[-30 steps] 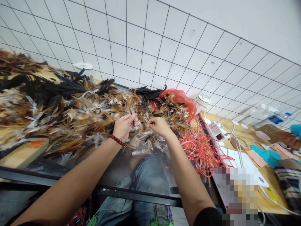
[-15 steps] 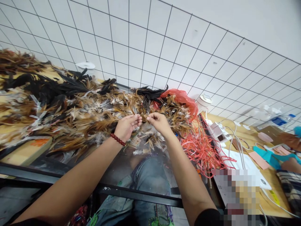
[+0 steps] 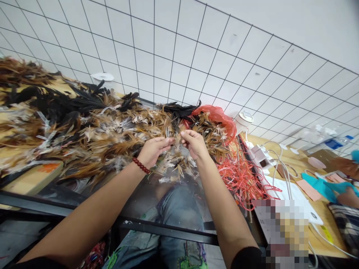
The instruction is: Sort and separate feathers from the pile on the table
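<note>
My left hand (image 3: 155, 151), with a dark red bead bracelet (image 3: 141, 165) at the wrist, is closed in a pinch in front of the feather pile. Facing it, my right hand (image 3: 195, 144) pinches with thumb and forefinger. A small brownish feather (image 3: 178, 140) shows between the two sets of fingertips, its outline blurred against the pile. Brown and cream feathers (image 3: 117, 130) lie heaped behind and to the left of my hands. Loose pale feathers (image 3: 179, 166) are scattered on the dark, glossy tabletop beneath them.
Black feathers (image 3: 64, 102) lie at the back left. A red plastic bag (image 3: 215, 114) and tangled red strands (image 3: 238, 179) are on the right. Beyond them are white cables (image 3: 283, 168) and a co-worker's hand (image 3: 346, 198). A black wire grid (image 3: 154, 48) stands behind the table.
My right hand has shifted slightly right and up, and my left fingers have straightened a little to the right. The gap between the fingertips is a little wider.
</note>
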Tool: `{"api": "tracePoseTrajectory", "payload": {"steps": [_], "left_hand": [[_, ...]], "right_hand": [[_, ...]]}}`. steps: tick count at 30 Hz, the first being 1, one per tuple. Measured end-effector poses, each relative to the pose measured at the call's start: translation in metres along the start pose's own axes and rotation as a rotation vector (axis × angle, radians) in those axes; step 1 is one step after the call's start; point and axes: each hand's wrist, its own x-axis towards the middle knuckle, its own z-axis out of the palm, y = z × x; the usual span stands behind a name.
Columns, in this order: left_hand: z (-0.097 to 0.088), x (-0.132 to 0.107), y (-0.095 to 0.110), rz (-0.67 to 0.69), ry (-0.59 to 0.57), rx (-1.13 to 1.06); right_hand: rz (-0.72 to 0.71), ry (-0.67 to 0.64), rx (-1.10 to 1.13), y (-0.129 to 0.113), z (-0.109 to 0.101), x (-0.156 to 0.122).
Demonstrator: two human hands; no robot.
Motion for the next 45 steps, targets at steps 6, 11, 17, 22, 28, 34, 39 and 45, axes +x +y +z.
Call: {"api": "tracePoseTrajectory", "payload": {"steps": [6, 11, 17, 22, 28, 34, 39, 45], "left_hand": [[0.001, -0.002, -0.003, -0.154, -0.148, -0.002], [0.001, 0.0, -0.002, -0.082, -0.053, -0.102], [0.002, -0.002, -0.001, -0.054, -0.06, -0.056], [0.004, -0.004, 0.0, -0.167, -0.029, -0.046], [0.003, -0.004, 0.0, -0.168, -0.106, 0.025], [0.001, -0.002, -0.003, -0.169, -0.143, 0.096], [0.002, -0.001, -0.006, -0.158, -0.083, 0.06], [0.001, -0.003, -0.001, -0.188, -0.182, -0.084]], "right_hand": [[0.06, 0.009, 0.089, -0.003, 0.001, -0.001], [0.168, -0.096, 0.021, -0.001, 0.0, -0.002], [0.024, -0.169, -0.124, 0.007, 0.003, -0.003], [-0.106, -0.115, -0.127, 0.005, 0.005, -0.001], [-0.212, -0.113, -0.197, 0.011, 0.002, 0.002], [-0.171, -0.114, -0.228, 0.011, 0.002, 0.002], [-0.28, 0.199, -0.034, -0.004, -0.008, 0.007], [0.12, -0.128, -0.082, -0.004, -0.023, 0.003]]}}
